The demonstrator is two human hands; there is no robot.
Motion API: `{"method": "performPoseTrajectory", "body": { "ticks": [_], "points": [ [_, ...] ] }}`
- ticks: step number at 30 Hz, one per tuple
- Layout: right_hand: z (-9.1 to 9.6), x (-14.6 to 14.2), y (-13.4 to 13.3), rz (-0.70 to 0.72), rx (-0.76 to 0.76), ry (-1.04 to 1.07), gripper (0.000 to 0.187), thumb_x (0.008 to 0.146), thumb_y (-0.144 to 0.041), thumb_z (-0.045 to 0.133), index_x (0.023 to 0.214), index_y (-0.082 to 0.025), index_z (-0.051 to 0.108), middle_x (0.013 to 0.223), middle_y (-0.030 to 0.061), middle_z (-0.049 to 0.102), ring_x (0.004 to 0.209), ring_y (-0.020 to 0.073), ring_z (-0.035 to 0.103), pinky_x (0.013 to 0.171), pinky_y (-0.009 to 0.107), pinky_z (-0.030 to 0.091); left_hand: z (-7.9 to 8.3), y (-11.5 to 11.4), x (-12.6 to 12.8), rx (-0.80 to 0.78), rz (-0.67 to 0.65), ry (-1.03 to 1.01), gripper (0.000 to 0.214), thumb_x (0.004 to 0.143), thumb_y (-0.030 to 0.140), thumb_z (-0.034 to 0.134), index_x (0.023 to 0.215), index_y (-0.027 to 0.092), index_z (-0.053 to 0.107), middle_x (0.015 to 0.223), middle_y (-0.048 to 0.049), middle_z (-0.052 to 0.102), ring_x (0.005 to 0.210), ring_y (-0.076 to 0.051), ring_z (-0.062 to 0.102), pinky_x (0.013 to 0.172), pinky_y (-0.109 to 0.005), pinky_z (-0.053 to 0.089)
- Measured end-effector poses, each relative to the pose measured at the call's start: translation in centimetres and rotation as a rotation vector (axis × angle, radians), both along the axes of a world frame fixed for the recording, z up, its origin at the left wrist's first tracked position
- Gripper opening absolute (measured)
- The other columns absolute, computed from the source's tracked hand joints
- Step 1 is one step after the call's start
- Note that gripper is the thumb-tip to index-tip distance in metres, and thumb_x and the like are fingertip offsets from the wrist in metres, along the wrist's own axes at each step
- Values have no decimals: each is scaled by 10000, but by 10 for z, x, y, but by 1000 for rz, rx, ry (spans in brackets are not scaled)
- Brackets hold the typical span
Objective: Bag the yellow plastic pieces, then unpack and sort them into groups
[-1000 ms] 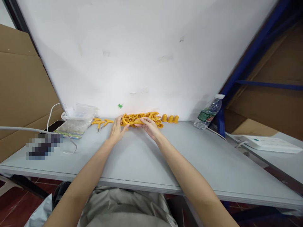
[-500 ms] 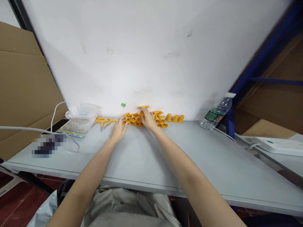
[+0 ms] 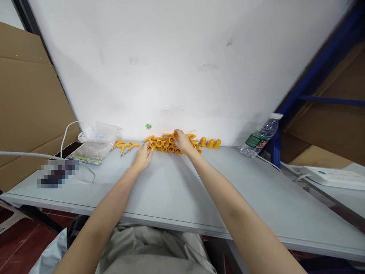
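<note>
A low pile of yellow corkscrews [image 3: 164, 144] lies against the white wall, their cup-shaped ends facing me and T-handles at the back. My right hand [image 3: 183, 142] is closed round a yellow corkscrew [image 3: 175, 134] at the top of the pile, its cup end showing beside my fingers. At the pile's left end rests my left hand [image 3: 142, 155], fingers and thumb apart, touching the outer cups without gripping one. Several loose T-handled corkscrews [image 3: 123, 147] with bare metal spirals lie to the left. Three yellow caps [image 3: 210, 143] stand to the right of the pile.
Plastic bags [image 3: 94, 146], a white cable [image 3: 65, 140] and a blurred-out dark object [image 3: 57, 174] lie at the left of the grey table [image 3: 176, 190]. A clear bottle [image 3: 262, 137] leans at the right. Further right is a white power strip [image 3: 333, 177].
My right hand has moved slightly right with the corkscrew, lowering it onto the pile; its handle, earlier raised against the wall, now sits lower. My left hand has hardly moved.
</note>
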State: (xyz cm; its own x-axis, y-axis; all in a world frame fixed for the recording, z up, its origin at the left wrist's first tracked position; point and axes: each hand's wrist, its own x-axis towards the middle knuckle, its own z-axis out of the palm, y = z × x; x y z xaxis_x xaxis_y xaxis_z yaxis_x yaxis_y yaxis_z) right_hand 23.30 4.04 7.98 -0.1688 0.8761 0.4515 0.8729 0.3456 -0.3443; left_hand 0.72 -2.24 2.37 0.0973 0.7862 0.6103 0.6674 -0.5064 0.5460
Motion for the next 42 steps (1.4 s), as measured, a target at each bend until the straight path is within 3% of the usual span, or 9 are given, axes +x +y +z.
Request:
{"method": "performPoseTrajectory", "body": {
  "ticks": [7, 12, 15, 18, 21, 25, 31, 38, 42],
  "points": [
    [11, -4, -10, -7, -230, -121, 418, 936, -373, 408, 1295, -173, 484, 1318, 158, 578, 1153, 323, 574, 955, 471, 439, -2, 1, -1, -27, -19, 4, 376, 941, 349, 426, 1278, 185, 454, 1198, -140, 619, 1139, -243, 585, 1008, -435, 454],
    [12, -1, -8, 36, -326, -93, 505, 956, -407, 355, 1401, -176, 419, 1409, 151, 528, 1276, 335, 505, 1027, 518, 396, -3, 2, -1, -9, -16, 17, 346, 940, 333, 432, 1258, 202, 475, 1165, -122, 638, 1110, -234, 602, 989, -422, 467],
    [8, 8, -6, 86, -222, -20, 535, 943, -445, 372, 1411, -191, 420, 1480, 132, 452, 1352, 320, 428, 1083, 519, 353, 0, 0, 1, -23, 20, 45, 316, 933, 299, 435, 1221, 191, 510, 1173, -126, 639, 1115, -242, 598, 984, -422, 464],
    [3, 27, -1, 67, -3, 85, 484, 938, -413, 361, 1354, -197, 484, 1413, 129, 521, 1284, 290, 498, 1063, 490, 388, 6, -3, 1, -56, 123, 106, 276, 921, 262, 437, 1158, 191, 560, 1160, -121, 646, 1124, -258, 588, 987, -443, 447],
    [-1, 58, 2, -47, 178, 164, 417, 909, -337, 373, 1249, -174, 551, 1289, 151, 591, 1118, 283, 592, 989, 476, 443, 13, -5, -3, -105, 315, 163, 255, 903, 210, 434, 1098, 186, 596, 1152, -126, 643, 1144, -279, 571, 1008, -472, 413],
    [-12, 107, 2, -299, 266, 237, 363, 846, -240, 374, 1124, -145, 587, 1204, 166, 581, 1014, 263, 595, 947, 435, 444, 15, -3, -17, -210, 555, 203, 328, 860, 149, 448, 1154, 176, 590, 1273, -164, 583, 1244, -306, 504, 1051, -497, 353],
    [-38, 153, 0, -573, 157, 312, 333, 777, -189, 419, 1057, -163, 596, 1195, 157, 538, 1128, 289, 505, 983, 443, 395, 1, 5, -32, -420, 625, 273, 407, 838, 140, 453, 1211, 217, 595, 1389, -176, 518, 1330, -321, 426, 1085, -581, 266],
    [-62, 157, 0, -631, 52, 362, 342, 745, -178, 495, 1071, -208, 593, 1343, 167, 465, 1246, 318, 377, 1024, 482, 334, 1, 8, -37, -419, 663, 327, 370, 841, 99, 415, 1058, 242, 679, 1189, -154, 639, 1216, -301, 513, 997, -516, 349],
    [-66, 148, 3, -539, 122, 262, 324, 767, -186, 467, 1048, -201, 627, 1330, 167, 498, 1257, 313, 393, 1038, 516, 331, 3, 8, -39, -401, 664, 304, 356, 850, 89, 411, 1025, 220, 692, 1168, -156, 645, 1187, -294, 539, 964, -472, 367]
  ]
}}
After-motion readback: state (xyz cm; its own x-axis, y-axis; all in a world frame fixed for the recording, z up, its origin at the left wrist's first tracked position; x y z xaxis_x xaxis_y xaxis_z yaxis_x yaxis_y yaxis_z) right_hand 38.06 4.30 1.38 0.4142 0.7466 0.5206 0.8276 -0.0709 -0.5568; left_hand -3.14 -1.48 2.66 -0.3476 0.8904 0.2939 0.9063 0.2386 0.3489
